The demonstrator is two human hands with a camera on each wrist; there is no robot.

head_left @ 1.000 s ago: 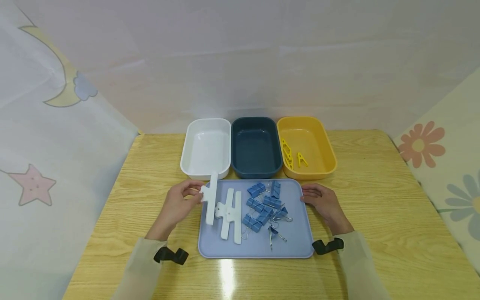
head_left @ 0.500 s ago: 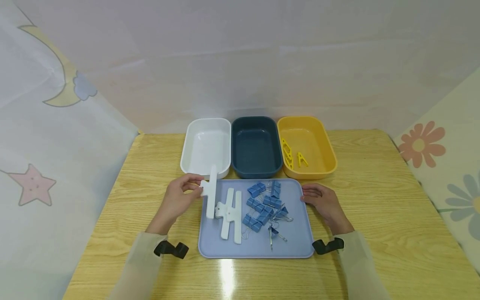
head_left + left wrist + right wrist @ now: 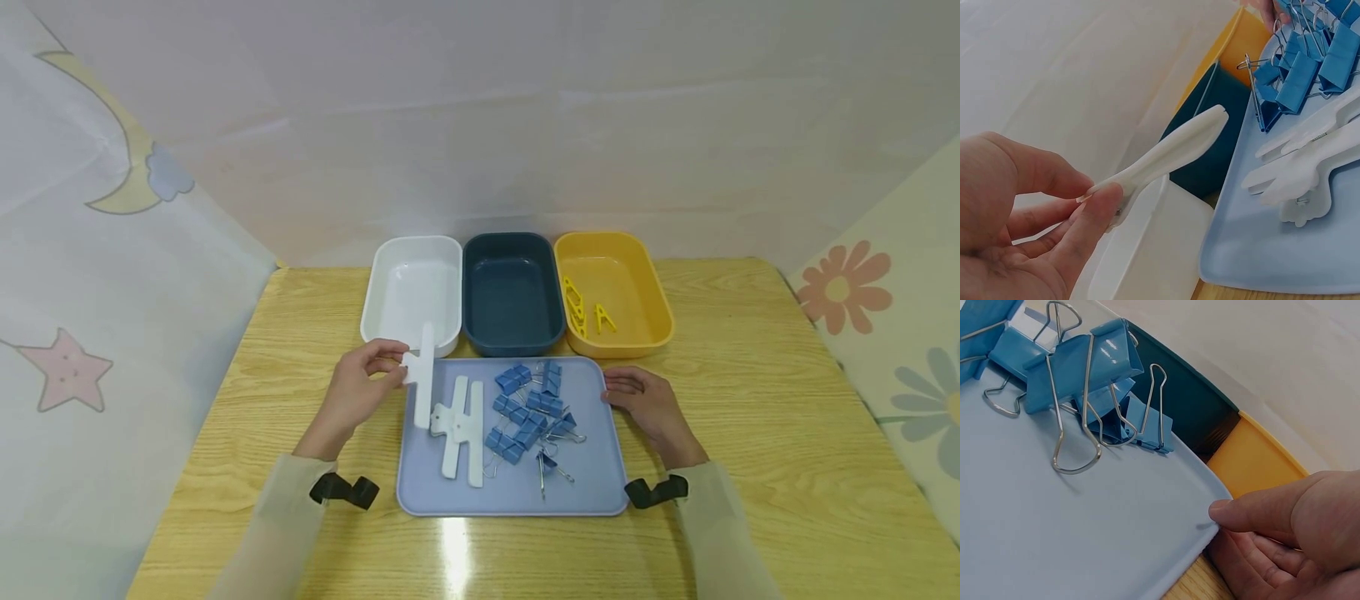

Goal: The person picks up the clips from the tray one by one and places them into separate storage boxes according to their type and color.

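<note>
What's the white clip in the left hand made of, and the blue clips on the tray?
The white clip looks like satin, opaque plastic: rounded edges and soft shading suggest it. The blue clips are probably painted metal, given their glossy highlights; their wire handles seem bare steel, shining silver.

Soft, even light; white glare on table (image 3: 525,554); wrist views dimmer.

Wood-grained bench (image 3: 757,375) carries a pale blue tray (image 3: 442,493); beyond the tray, in a row, white bin (image 3: 416,287), dark blue bin (image 3: 513,292), yellow bin (image 3: 618,283).
</note>
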